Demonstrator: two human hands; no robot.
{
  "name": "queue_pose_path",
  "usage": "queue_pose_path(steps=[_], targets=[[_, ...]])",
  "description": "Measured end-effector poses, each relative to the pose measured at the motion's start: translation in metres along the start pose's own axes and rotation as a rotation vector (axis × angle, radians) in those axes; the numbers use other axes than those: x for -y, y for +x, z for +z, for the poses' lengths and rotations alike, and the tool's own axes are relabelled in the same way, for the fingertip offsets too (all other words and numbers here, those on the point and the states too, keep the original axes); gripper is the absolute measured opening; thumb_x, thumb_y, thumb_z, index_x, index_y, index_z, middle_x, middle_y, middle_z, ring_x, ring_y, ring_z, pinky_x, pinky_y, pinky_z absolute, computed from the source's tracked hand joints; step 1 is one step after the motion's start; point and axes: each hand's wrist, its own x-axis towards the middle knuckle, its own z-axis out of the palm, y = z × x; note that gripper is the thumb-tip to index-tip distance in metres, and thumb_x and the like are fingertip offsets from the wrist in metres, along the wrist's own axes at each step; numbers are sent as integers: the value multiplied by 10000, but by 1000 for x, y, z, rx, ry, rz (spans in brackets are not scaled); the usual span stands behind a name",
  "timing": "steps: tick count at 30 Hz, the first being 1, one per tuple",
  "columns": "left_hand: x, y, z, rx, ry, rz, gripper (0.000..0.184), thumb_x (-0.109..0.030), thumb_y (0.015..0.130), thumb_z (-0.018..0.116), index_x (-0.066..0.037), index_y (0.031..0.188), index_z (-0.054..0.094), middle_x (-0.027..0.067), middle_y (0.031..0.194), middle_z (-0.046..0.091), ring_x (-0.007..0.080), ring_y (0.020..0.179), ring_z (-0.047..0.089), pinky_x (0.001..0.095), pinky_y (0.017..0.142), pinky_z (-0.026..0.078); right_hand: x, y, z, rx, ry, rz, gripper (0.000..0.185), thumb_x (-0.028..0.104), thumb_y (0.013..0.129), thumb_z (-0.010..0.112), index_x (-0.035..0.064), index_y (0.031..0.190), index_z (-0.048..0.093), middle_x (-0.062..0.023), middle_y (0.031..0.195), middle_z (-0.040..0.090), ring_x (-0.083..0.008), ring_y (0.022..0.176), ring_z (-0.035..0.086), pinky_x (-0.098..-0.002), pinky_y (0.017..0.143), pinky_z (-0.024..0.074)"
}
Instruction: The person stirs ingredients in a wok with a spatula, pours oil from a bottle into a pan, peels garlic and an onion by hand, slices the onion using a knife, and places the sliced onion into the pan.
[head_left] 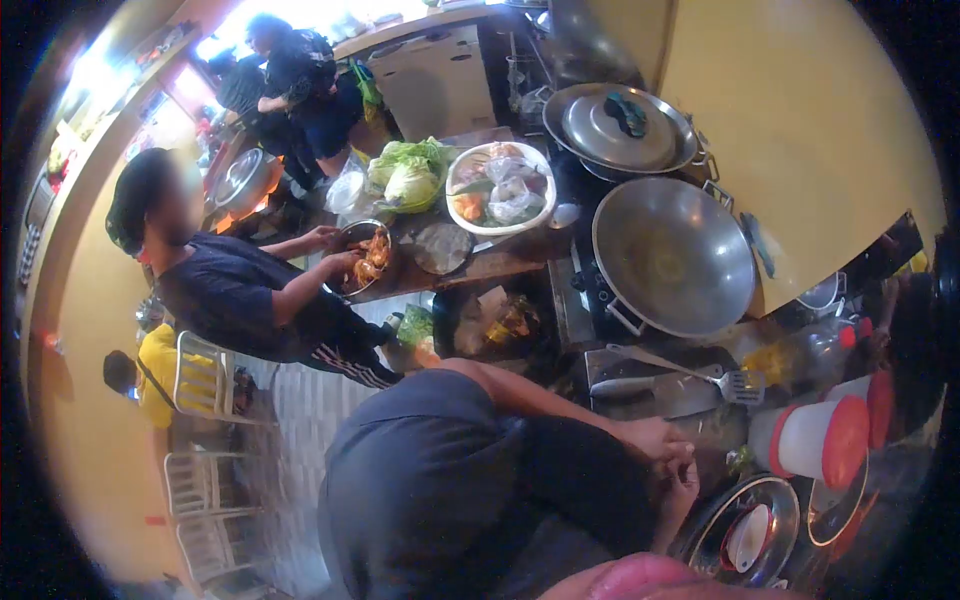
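My left hand [652,438] and my right hand [681,488] are close together in front of my body, apparently touching at the fingers. Both have curled, closed fingers; anything between them is too small or hidden to make out. Just beyond them, a slotted turner [738,385] and a knife [625,385] lie on the counter. White tubs with red lids [822,440] are to the right of my hands. A metal basin [712,535] with a small red-rimmed bowl [748,540] in it sits near my right hand.
A large wok [672,260] stands on the stove, with a lidded pan [615,130] beyond. Plastic bottles [815,350] stand near the wall. Lettuce [410,178] and a white basin of bagged food [548,210] are on the counter. A co-worker [235,290] handles food in a bowl [345,287].
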Motion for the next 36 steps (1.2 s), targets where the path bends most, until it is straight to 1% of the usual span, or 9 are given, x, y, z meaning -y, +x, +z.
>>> queue_pose_path(steps=[8, 10, 11, 14, 18, 22, 24, 33, 36], targets=[[17, 9, 12, -56, -12, -219, 361, -371, 934, 526, -23, 892, 613, 55, 760, 615, 151, 696, 588, 349, 650, 485, -29, 0, 11, -234, 4, -297, 124, 149, 929, 556, 29, 911, 528, -7, 926, 499, -103, 834, 456, -244, 772, 383], [60, 25, 23, -359, 587, 667, 322, -321, 930, 543, -9, 904, 618, 48, 811, 617, 140, 748, 565, 334, 664, 474, -31, 3, 12, -325, -77, -324, 107, 129, 931, 541, 24, 927, 525, -18, 952, 487, -108, 851, 449, -249, 797, 378], [55, 24, 23, -359, 589, 667, 322, -321, 930, 543, -9, 904, 618, 48, 811, 617, 140, 748, 565, 334, 664, 474, -42, 10, 8, -355, -93, -401, 104, 120, 928, 537, 20, 952, 520, -29, 969, 481, -119, 855, 449, -256, 805, 380], [29, 17, 23, -187, -171, 80, 292, -284, 934, 547, 2, 941, 607, 29, 845, 605, 126, 788, 533, 320, 689, 461, -40, 15, 12, -413, -56, -443, 128, 121, 923, 541, 18, 994, 516, -42, 979, 485, -139, 865, 459, -269, 814, 385], [24, 16, 16, -235, -191, -32, 308, -308, 957, 522, -9, 994, 588, 17, 867, 604, 104, 814, 520, 300, 732, 452, -9, 13, 14, -235, 76, -139, 177, 164, 925, 553, 21, 1023, 524, -47, 959, 526, -160, 879, 486, -289, 810, 398], [8, 10, 15, -207, -242, -35, 324, -332, 973, 493, -25, 1012, 589, 12, 874, 599, 92, 829, 511, 294, 747, 448, -9, 11, 12, -280, -321, -312, 204, 205, 938, 543, 26, 1036, 529, -57, 949, 554, -158, 871, 497, -288, 800, 405], [15, 19, 22, -208, -343, 37, 317, -331, 974, 490, -31, 1001, 587, 9, 871, 589, 96, 826, 508, 300, 751, 448, -8, 11, 27, -381, 235, -229, 203, 226, 945, 531, 40, 1026, 524, -77, 963, 570, -176, 883, 523, -307, 796, 430], [14, 12, 24, -414, -553, 250, 156, -204, 937, 503, -58, 993, 510, 56, 948, 542, 160, 893, 514, 312, 812, 433, -27, 38, 35, -90, 913, -338, 173, 190, 907, 514, 56, 1008, 555, -80, 1007, 587, -192, 895, 565, -340, 761, 479], [13, 12, 13, -490, -136, 549, 214, -240, 934, 516, -34, 991, 531, 143, 1000, 506, 276, 943, 489, 379, 844, 397, -2, 34, 53, -227, 1029, -195, 149, 179, 939, 509, 56, 1014, 547, -103, 1098, 585, -210, 979, 562, -353, 862, 465]])
